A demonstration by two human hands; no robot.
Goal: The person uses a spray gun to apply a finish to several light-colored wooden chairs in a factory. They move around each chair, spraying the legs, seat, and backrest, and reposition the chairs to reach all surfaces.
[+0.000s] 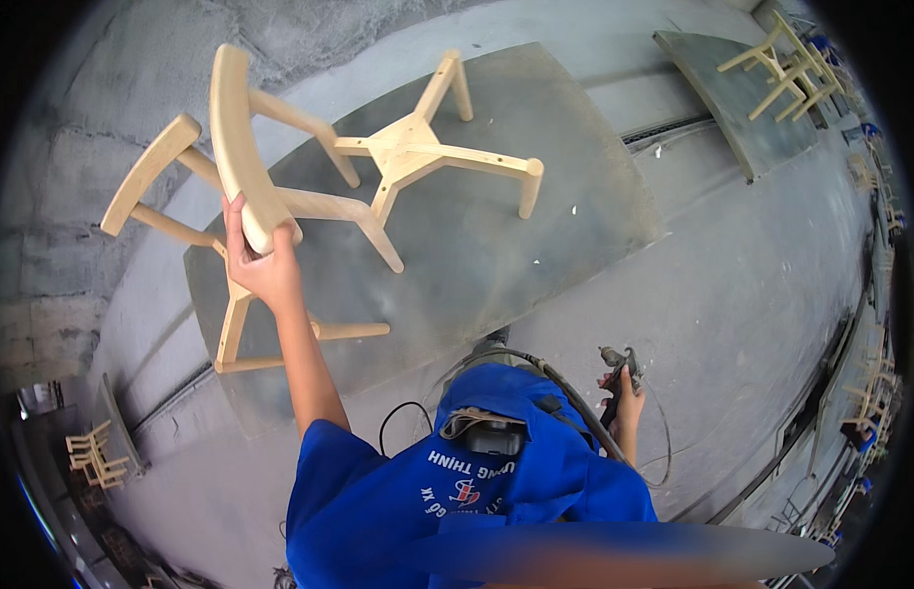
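Note:
My left hand (pixel 264 267) is closed around the lower end of the curved backrest of a pale, unpainted wooden chair frame (pixel 239 137). Its seat has no panel; crossed bars and legs stretch to the right over a grey board (pixel 575 167). Behind and left of that hand stands a second chair frame (pixel 153 175), partly hidden by the first one and my arm. Down at the right, well apart from both frames, my right hand (pixel 629 395) grips a dark spray gun (pixel 619 361). A hose (pixel 565 385) runs from near my body toward that hand.
Another grey board (pixel 693 74) at the far right carries more chair frames (pixel 786 77). Further chair frames (pixel 96 456) stand at the lower left and along the right rim. Dark slots (pixel 668 130) cross the floor. A rough grey wall (pixel 59 245) rises at the left.

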